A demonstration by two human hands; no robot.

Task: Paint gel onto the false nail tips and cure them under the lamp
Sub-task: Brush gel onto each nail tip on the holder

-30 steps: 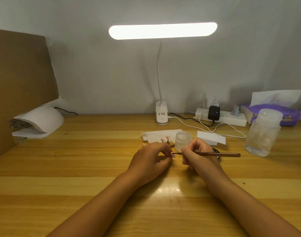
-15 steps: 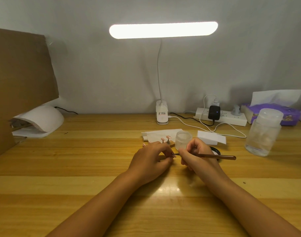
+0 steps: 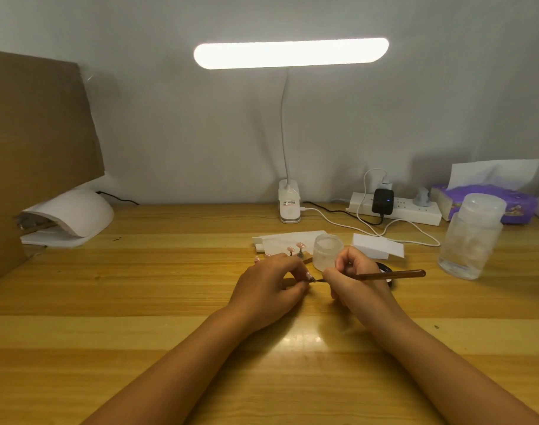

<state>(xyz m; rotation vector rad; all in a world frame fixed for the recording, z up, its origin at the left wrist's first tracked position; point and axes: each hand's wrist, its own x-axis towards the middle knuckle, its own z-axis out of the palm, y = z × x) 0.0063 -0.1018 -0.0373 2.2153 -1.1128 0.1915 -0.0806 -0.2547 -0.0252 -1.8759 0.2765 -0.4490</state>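
**While Brush Meets Tip**

Because a small tip wobbles, I pinch the nail tip (image 3: 308, 275) in the curled fingers of my left hand (image 3: 266, 286), low over the table (image 3: 139, 302) for steadiness. My right hand (image 3: 354, 280) grips the brush (image 3: 390, 275) like a pen, bristles at the tip. Just behind, the other tips (image 3: 295, 248) wait on stands beside the frosted jar (image 3: 327, 251); the curing lamp (image 3: 75, 216) sits well apart, to my left.

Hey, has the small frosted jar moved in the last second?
No. The small frosted jar stays put on the table, just left of the white block.
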